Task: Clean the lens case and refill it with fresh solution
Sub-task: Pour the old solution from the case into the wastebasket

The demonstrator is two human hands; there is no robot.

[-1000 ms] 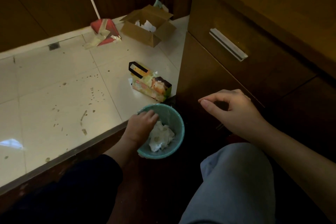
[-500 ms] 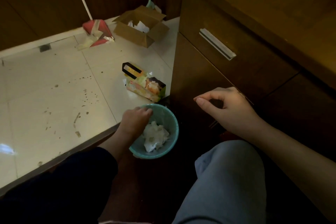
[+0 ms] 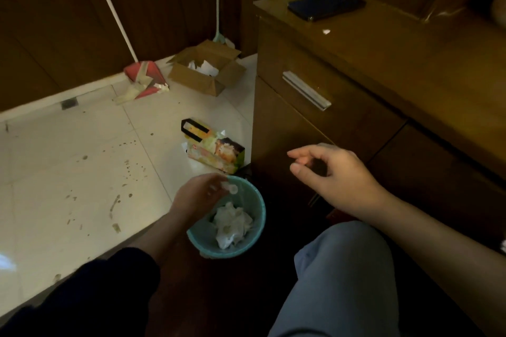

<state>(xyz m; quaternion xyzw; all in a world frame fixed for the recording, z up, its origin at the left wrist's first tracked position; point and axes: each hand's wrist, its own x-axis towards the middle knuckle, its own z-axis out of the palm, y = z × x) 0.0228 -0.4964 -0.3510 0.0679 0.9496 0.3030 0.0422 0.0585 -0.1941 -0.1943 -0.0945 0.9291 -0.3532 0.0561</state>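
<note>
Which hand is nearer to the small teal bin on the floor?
The left hand. It is over the rim of the teal bin, holding a small, blurred clear object. The right hand hovers apart, up and to the right, in front of the wooden cabinet.

Probably a home bedroom; wooden nightstand with phone; broom on tiled floor.

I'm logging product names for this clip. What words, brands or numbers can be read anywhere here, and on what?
None can be read.
Printed carton on the floor tiles: colourful pictures and a reddish label patch, lettering too blurred to read.
Cardboard box: no print visible.
Phone on the cabinet top: dark back, no logo legible.
Teal bin: plain, no text visible.
</note>
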